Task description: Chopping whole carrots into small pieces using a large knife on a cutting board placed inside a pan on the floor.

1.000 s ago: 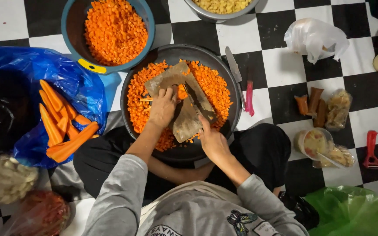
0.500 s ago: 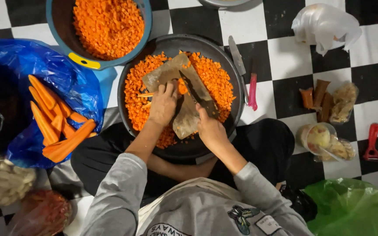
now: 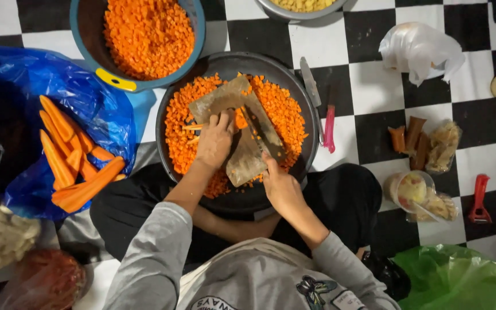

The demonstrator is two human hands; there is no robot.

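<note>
Checkered floor tiles surround a dark pan where the left hand pins carrot sticks on a board and the right hand grips a knife beside those fingers, risking a nick.
</note>
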